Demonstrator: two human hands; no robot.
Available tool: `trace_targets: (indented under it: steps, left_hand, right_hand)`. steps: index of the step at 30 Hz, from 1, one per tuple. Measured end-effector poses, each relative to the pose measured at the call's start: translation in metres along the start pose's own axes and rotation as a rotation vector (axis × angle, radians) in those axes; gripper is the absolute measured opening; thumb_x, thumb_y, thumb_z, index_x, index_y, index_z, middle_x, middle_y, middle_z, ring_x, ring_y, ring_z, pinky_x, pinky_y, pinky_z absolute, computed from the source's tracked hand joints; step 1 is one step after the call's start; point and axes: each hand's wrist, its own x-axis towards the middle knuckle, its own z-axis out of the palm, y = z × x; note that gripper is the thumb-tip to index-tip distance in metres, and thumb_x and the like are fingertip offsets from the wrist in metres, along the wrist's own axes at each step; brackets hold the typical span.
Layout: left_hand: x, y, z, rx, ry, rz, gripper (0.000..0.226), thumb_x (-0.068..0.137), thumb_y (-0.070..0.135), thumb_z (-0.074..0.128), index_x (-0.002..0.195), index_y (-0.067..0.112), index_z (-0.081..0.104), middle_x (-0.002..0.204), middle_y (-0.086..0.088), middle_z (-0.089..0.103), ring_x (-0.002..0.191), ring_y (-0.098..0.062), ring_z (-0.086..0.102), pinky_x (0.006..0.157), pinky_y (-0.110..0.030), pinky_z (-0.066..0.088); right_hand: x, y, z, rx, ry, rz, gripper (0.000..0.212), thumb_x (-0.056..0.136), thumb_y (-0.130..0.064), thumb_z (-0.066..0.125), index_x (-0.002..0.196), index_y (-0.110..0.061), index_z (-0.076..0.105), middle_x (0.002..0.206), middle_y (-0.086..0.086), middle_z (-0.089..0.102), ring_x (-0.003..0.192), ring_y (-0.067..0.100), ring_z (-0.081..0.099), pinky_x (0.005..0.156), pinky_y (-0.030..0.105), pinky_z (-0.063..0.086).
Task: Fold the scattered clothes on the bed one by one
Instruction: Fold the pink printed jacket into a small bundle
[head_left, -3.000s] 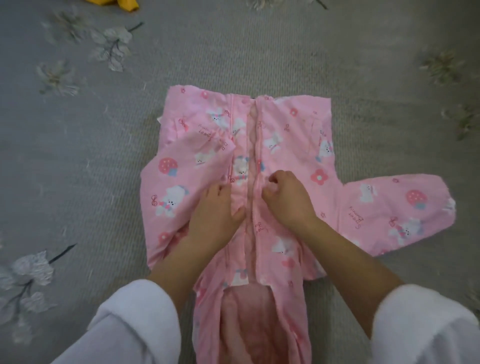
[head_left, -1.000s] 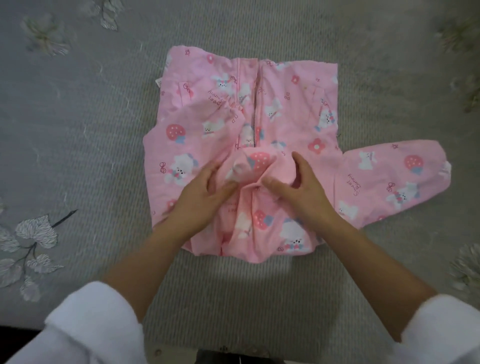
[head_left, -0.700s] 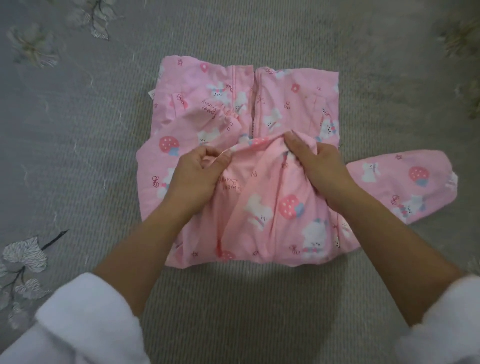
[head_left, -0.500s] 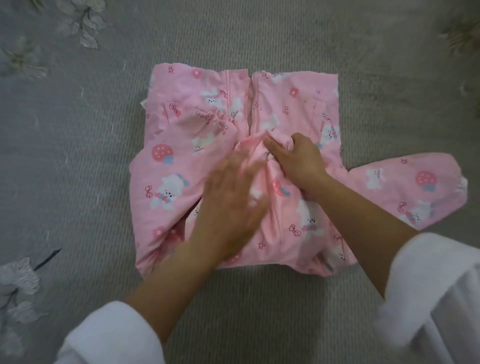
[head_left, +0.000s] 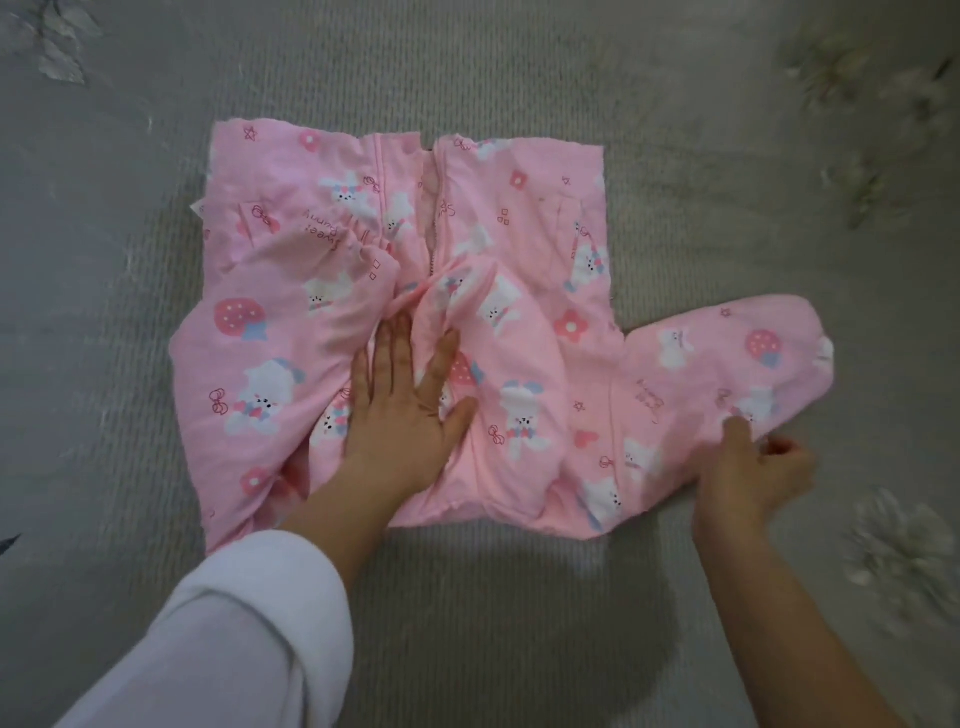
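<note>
Head: left hand (head_left: 400, 415) flat on pink garment (head_left: 519, 208) printed "Sweet Bunny"; right hand (head_left: 748, 473) seemingly pinching sleeve (head_left: 727, 364).

The bed (head_left: 519, 597) wears a grey ribbed cover (head_left: 104, 374) printed with pale leaves (head_left: 62, 49) at the far left and blurred flowers (head_left: 896, 545) along the right side. One pink garment (head_left: 524, 223) lies directly on it, about the middle, flat and front up, its zip running away from the near side. It is patterned with white bunnies, strawberries and small flowers. Its near part is folded up over the body, one sleeve is folded across the front, and the other sleeve (head_left: 727, 364) lies stretched out on the cover toward the right
</note>
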Motion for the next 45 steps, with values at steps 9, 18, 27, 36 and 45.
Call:
trace_targets:
  steps: [9,18,27,36,45]
  left_hand:
    - [0.002,0.003,-0.001,-0.037,-0.055,-0.037,0.075,0.087,0.064,0.023,0.150,0.036,-0.004,0.158,-0.020,0.002,0.146,-0.033,-0.001,0.114,-0.039,-0.010]
    - [0.003,0.002,0.001,-0.072,-0.053,-0.037,0.074,0.086,0.064,0.026,0.150,0.035,0.002,0.158,-0.021,0.009,0.144,-0.027,0.000,0.113,-0.041,-0.006]
    - [0.002,0.001,-0.004,-0.078,-0.097,-0.039,0.074,0.085,0.067,0.020,0.145,0.044,-0.016,0.159,-0.015,-0.006,0.144,-0.023,-0.012,0.112,-0.037,-0.017]
    - [-0.011,-0.032,-0.058,-0.311,0.210,-0.031,0.055,0.095,0.032,0.037,0.144,0.009,0.036,0.150,-0.016,0.032,0.141,-0.028,0.024,0.118,-0.037,0.013]
    - [0.019,-0.073,-0.045,-0.099,0.069,-0.296,0.060,0.090,0.043,0.042,0.141,0.011,0.044,0.153,-0.014,0.032,0.144,-0.032,0.022,0.116,-0.047,0.010]
  right_hand:
    - [0.007,-0.004,0.004,0.274,-0.217,0.472,0.022,0.075,-0.015,0.069,0.096,-0.015,0.065,0.107,0.002,0.070,0.090,0.020,0.066,0.073,0.032,0.054]
    - [-0.007,-0.065,-0.012,0.581,-0.623,0.441,0.024,0.089,-0.016,0.051,0.108,-0.013,0.065,0.103,0.003,0.073,0.095,0.019,0.069,0.083,0.036,0.053]
    - [-0.084,-0.102,0.094,-0.087,-0.811,-0.577,0.065,0.095,-0.035,0.051,0.151,-0.023,0.022,0.141,-0.001,0.041,0.125,0.004,0.038,0.109,0.025,0.028]
    - [-0.091,-0.065,0.115,-0.765,-0.981,-0.985,0.055,0.101,-0.047,0.021,0.150,-0.041,-0.002,0.161,-0.008,0.000,0.148,0.014,-0.006,0.117,0.045,-0.001]
    - [-0.101,-0.040,0.127,-0.891,-0.956,-1.103,0.059,0.092,-0.060,0.008,0.146,-0.047,-0.014,0.161,-0.006,-0.010,0.148,0.017,-0.011,0.116,0.047,-0.006]
